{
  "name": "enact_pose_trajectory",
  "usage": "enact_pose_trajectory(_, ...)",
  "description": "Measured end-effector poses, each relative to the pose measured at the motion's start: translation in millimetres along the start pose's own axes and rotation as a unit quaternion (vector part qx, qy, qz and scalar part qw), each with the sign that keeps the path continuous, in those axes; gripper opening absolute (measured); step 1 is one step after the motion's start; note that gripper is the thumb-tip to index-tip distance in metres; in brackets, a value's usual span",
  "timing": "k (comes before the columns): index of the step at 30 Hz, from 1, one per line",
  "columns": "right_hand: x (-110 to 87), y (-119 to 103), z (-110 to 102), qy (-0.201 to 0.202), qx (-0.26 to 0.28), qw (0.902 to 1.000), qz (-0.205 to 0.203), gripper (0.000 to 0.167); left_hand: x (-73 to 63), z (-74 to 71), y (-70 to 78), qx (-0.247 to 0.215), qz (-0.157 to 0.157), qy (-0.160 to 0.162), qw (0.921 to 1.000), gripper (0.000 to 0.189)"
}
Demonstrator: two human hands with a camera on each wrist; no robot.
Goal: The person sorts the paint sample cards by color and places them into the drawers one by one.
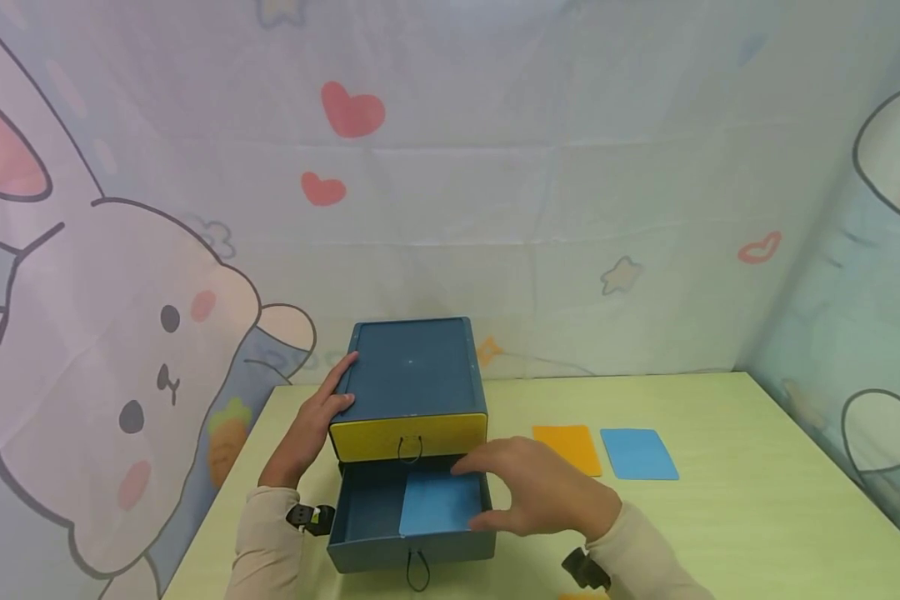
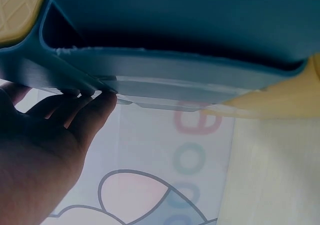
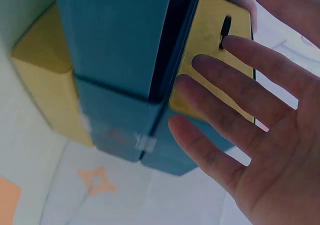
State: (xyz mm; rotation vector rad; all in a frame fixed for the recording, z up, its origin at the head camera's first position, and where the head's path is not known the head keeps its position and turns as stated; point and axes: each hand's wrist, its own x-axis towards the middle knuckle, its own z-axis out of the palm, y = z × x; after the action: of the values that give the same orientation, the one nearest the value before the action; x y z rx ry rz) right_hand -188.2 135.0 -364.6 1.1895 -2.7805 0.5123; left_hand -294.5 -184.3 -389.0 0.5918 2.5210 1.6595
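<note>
A small dark blue drawer box (image 1: 412, 367) stands on the table, its yellow upper drawer (image 1: 367, 439) closed. The lower drawer (image 1: 412, 553) is pulled out toward me, and a blue card (image 1: 437, 504) lies in its right half. My left hand (image 1: 309, 433) rests against the box's left side, fingertips on the top edge; in the left wrist view its fingers (image 2: 97, 115) touch the side wall. Over the lower drawer's right edge hovers my right hand (image 1: 536, 487), thumb and fingers apart. In the right wrist view its fingers (image 3: 220, 97) are spread with nothing held.
On the pale green table (image 1: 757, 517), an orange card (image 1: 573, 450) and another blue card (image 1: 639, 454) lie right of the box. A sliver of something orange (image 1: 583, 597) shows at the bottom edge. A printed cloth backdrop (image 1: 540, 208) hangs behind the table.
</note>
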Motion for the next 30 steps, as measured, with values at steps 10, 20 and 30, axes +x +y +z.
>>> enact_pose_trajectory(10,-27.0,51,-3,0.053,0.028,0.9956,0.072,0.048,0.2,-2.0,-0.6,0.000,0.003,0.001,1.0000,0.058)
enact_pose_trajectory(20,-71.7,119,13,0.074,-0.004,0.9790,0.190,0.049,-0.9,-0.8,-0.4,-0.004,0.001,0.002,1.0000,0.058)
enact_pose_trajectory(30,-104.0,168,37,0.086,-0.036,0.9445,0.315,0.056,1.2,-0.5,-6.9,0.000,0.004,0.001,1.0000,0.058)
